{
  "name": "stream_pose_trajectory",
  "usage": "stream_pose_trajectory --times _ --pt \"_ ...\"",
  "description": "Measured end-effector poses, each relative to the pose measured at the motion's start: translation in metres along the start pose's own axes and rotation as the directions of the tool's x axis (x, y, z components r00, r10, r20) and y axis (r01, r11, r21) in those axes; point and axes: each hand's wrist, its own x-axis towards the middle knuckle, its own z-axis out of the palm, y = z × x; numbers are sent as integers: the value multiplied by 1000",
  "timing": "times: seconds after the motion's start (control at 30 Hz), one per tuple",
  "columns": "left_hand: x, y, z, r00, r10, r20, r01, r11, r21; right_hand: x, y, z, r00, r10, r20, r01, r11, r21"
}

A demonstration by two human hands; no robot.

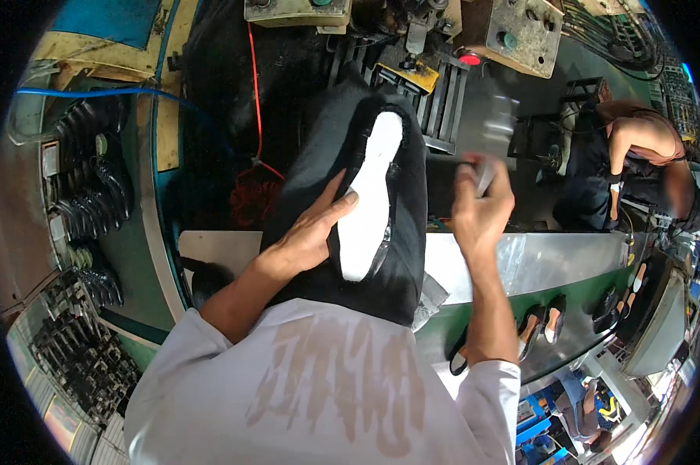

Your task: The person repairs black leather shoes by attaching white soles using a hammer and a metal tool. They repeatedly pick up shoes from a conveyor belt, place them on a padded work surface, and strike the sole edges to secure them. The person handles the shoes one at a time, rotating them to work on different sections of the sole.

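Across my lap lies a shoe (371, 205) with a long white sole-shaped face turned up and dark material along its edges. My left hand (315, 229) grips it from the left, the thumb pressed on the white face near its middle. To the right of my lap, apart from the shoe, my right hand (480, 205) is raised with its fingers closed around a small tool (485, 177). Grey and a bit of red show at the tool. Pale streaks blur above it, and its kind cannot be made out.
Several shoes (553, 319) stand on a green and metal bench at the right. Dark shoe-shaped pieces (94, 194) fill a rack at the left. Ahead is a machine with a control box (512, 39). A person (636, 155) sits at the far right.
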Motion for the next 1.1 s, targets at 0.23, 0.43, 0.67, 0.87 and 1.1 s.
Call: stream_pose_trajectory --times 0.23,0.43,0.67,0.87,1.1 --pt "-3 7 14 997 31 -69 -13 969 246 -19 27 -2 882 23 471 177 910 -375" --pt "-4 7 31 994 8 -112 23 963 268 -48 52 17 944 -23 328 148 922 -359" --pt "-9 10 17 999 -11 -47 22 973 228 25 21 1 980 200 25 -201 971 127" --pt "-8 10 30 999 28 -21 -18 925 380 40 58 19 817 246 521 63 861 -505" --pt "-9 16 49 994 59 -97 17 764 644 33 40 36 915 -103 391 257 895 -366"
